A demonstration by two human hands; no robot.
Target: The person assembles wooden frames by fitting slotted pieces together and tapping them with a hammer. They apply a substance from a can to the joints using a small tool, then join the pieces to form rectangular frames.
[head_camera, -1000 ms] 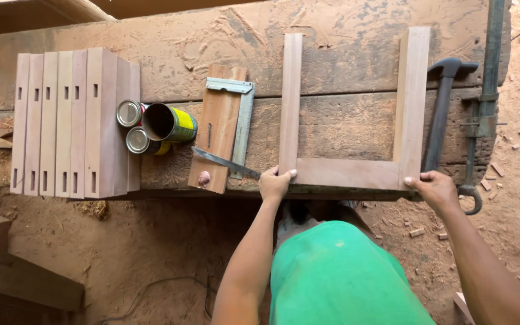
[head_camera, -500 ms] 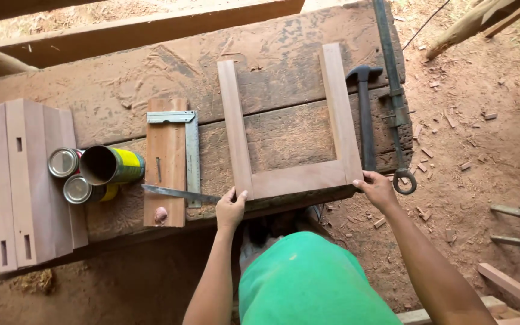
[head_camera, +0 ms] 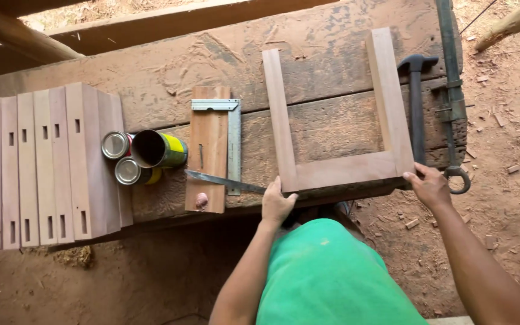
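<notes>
A U-shaped wooden frame [head_camera: 339, 168] of two long rails and a cross piece lies on the rough workbench [head_camera: 151, 66]. My left hand [head_camera: 276, 203] grips the frame's near left corner. My right hand [head_camera: 431, 185] holds its near right corner, beside a dark hammer [head_camera: 416, 102]. A thin blade [head_camera: 224, 182] lies just left of my left hand, across a short board [head_camera: 207, 150] with a metal square [head_camera: 231, 129] on it.
Several slotted wooden slats [head_camera: 49, 165] are stacked at the left of the bench. Three tins [head_camera: 145, 156] lie beside them, one open. A long metal bar clamp [head_camera: 452, 90] runs along the bench's right end. Sawdust and wood chips cover the dirt floor.
The view has shifted, so the bench and its things sit further right and closer than a second ago. Both hands stay on the frame's near corners.
</notes>
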